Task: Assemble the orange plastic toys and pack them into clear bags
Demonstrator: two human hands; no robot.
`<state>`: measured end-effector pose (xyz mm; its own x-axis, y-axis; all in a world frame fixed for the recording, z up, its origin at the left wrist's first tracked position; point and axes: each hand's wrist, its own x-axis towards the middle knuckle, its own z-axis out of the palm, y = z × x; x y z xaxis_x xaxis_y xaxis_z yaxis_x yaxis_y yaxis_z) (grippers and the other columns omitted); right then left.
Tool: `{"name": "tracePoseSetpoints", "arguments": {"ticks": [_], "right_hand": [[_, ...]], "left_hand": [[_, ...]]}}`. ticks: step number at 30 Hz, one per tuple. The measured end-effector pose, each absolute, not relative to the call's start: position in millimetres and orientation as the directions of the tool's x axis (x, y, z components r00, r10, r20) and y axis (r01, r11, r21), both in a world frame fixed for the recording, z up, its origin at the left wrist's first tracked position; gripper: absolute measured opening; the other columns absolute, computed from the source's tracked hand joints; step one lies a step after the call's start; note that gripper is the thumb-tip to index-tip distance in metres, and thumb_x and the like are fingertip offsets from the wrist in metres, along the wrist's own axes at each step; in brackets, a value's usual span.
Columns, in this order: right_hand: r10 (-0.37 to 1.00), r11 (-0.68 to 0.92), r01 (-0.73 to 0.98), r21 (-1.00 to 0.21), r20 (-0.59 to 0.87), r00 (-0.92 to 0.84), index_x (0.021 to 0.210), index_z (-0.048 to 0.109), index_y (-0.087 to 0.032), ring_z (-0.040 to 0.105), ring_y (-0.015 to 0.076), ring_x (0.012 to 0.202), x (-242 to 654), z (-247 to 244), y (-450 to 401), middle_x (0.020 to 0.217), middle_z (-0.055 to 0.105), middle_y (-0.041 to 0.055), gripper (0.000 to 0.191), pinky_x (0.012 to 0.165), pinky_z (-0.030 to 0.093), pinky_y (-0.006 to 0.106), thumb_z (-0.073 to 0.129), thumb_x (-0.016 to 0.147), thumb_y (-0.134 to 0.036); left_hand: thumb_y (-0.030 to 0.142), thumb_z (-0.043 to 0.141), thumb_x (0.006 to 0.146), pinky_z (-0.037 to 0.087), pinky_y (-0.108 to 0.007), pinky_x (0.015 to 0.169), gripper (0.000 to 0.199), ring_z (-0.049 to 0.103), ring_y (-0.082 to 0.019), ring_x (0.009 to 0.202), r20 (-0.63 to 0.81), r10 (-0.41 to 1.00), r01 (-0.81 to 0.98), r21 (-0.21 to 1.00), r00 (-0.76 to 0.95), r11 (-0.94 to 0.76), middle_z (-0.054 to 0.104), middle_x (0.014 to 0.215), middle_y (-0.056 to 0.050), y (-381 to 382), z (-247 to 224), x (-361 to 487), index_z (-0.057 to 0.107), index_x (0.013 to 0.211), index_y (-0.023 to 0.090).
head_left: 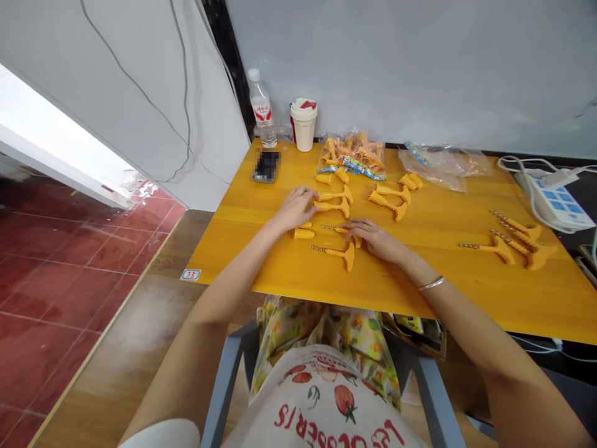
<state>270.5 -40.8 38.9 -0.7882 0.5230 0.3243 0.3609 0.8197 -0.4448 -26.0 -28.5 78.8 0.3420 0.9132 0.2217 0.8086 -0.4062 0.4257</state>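
Observation:
My left hand [298,208] is at the tip end of a capped yellow T-handled tool [334,207], its fingers curled together there. Another capped tool lies just above it. My right hand [373,238] rests over the handle of a tool with a bare spiral metal bit [334,229], fingers bent onto it. Nearer the table's front lies one more bare-bit tool [346,254]. A loose yellow cap [304,234] sits below my left hand, with another partly hidden behind it. Two capped tools [392,200] lie to the right.
On the wooden table [420,280] several bare-bit tools [517,242] lie at right. Along the back are a phone [267,166], bottle [262,112], white cup [305,127], bag of yellow parts [357,152], clear plastic bag [443,163] and power strip [559,202].

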Motion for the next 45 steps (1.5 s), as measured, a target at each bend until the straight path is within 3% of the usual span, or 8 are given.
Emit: {"name": "tracePoseSetpoints", "arguments": {"ticks": [10, 15, 18, 23, 26, 30, 38, 45], "right_hand": [[0.881, 0.471, 0.444, -0.762, 0.383, -0.277, 0.109, 0.06, -0.024, 0.063, 0.0267, 0.107, 265.1, 44.2, -37.8, 0.115, 0.066, 0.0107, 0.024, 0.095, 0.053, 0.05, 0.056, 0.086, -0.027], [0.953, 0.044, 0.02, -0.999, 0.036, -0.302, 0.115, 0.056, -0.028, 0.064, 0.0161, 0.076, 238.0, 78.6, -45.0, 0.087, 0.066, 0.0004, 0.044, 0.078, 0.057, 0.036, 0.062, 0.086, -0.061], [0.877, 0.196, 0.002, -0.981, 0.175, -0.447, 0.107, 0.057, -0.028, 0.056, 0.0127, 0.063, 229.4, 106.9, -55.8, 0.073, 0.057, -0.0042, 0.034, 0.071, 0.054, 0.032, 0.062, 0.089, -0.056], [0.439, 0.855, 0.242, -0.458, 0.391, -0.809, 0.092, 0.064, -0.024, 0.056, 0.0195, 0.089, 227.9, 137.2, -76.6, 0.092, 0.062, 0.0068, 0.025, 0.08, 0.048, 0.035, 0.041, 0.102, -0.025], [0.327, 0.945, 0.311, -0.104, 0.336, -0.883, 0.09, 0.066, -0.026, 0.055, 0.0224, 0.098, 225.4, 140.0, -79.2, 0.099, 0.064, 0.0078, 0.029, 0.086, 0.047, 0.039, 0.041, 0.101, -0.016], [0.287, 0.954, 0.299, 0.003, 0.266, -0.92, 0.088, 0.064, -0.028, 0.055, 0.022, 0.11, 222.4, 142.6, -70.2, 0.103, 0.065, 0.004, 0.028, 0.101, 0.044, 0.046, 0.042, 0.101, -0.016], [0.382, 0.899, 0.325, -0.295, 0.163, -0.91, 0.089, 0.062, -0.03, 0.052, 0.0218, 0.128, 218.4, 176.0, -54.7, 0.111, 0.067, -0.0002, 0.028, 0.121, 0.03, 0.055, 0.04, 0.104, -0.027], [0.723, 0.688, 0.372, -0.623, 0.549, -0.419, 0.114, 0.06, -0.036, 0.035, 0.0277, 0.145, 214.3, 134.3, -58.4, 0.144, 0.05, -0.0002, 0.03, 0.119, 0.032, 0.055, 0.037, 0.102, -0.052]], "left_hand": [[0.026, 0.056, 0.093, 0.04, -0.044, 0.093, 0.03, 0.051, -0.033, 0.116, 0.175, 0.882, 0.894, 0.021, 0.438, -0.448, 0.06, 0.122, -0.018, -20.7, 84.8, 1.6, 0.063, 0.119, 0.012], [0.027, 0.05, 0.097, 0.039, -0.044, 0.097, 0.032, 0.052, -0.031, 0.117, 0.36, 0.752, 0.764, 0.143, 0.552, -0.629, 0.062, 0.121, -0.016, -46.1, 122.5, 0.7, 0.059, 0.124, 0.015], [0.039, 0.049, 0.097, 0.044, -0.038, 0.09, 0.034, 0.059, -0.024, 0.104, 0.337, 0.76, 0.588, 0.487, 0.556, -0.646, 0.066, 0.112, -0.011, -58.8, 135.8, -8.4, 0.061, 0.12, 0.018], [0.05, 0.056, 0.088, 0.039, -0.025, 0.056, 0.037, 0.05, -0.011, 0.059, -0.017, 0.84, 0.237, 0.962, 0.542, -0.133, 0.061, 0.074, -0.002, -62.6, 133.8, -32.9, 0.07, 0.094, 0.016], [0.04, 0.065, 0.08, 0.026, -0.024, 0.045, 0.027, 0.034, -0.006, 0.044, -0.228, 0.83, 0.178, 0.971, 0.51, 0.157, 0.049, 0.056, 0.001, -57.7, 129.1, -36.0, 0.066, 0.074, 0.014], [0.03, 0.064, 0.078, 0.016, -0.022, 0.039, 0.029, 0.023, -0.004, 0.037, -0.385, 0.795, 0.124, 0.92, 0.469, 0.372, 0.035, 0.044, 0.004, -49.4, 130.5, -30.4, 0.051, 0.057, 0.016], [0.023, 0.063, 0.078, 0.012, -0.019, 0.035, 0.025, 0.021, -0.002, 0.036, -0.416, 0.826, 0.012, 0.895, 0.38, 0.445, 0.032, 0.045, 0.005, -43.1, 148.1, -29.2, 0.046, 0.06, 0.017], [0.042, 0.054, 0.088, 0.032, -0.021, 0.049, 0.028, 0.043, -0.008, 0.058, 0.051, 0.996, 0.074, 0.996, 0.073, -0.056, 0.054, 0.074, -0.003, -48.4, 122.2, -27.1, 0.059, 0.079, 0.015]]}}
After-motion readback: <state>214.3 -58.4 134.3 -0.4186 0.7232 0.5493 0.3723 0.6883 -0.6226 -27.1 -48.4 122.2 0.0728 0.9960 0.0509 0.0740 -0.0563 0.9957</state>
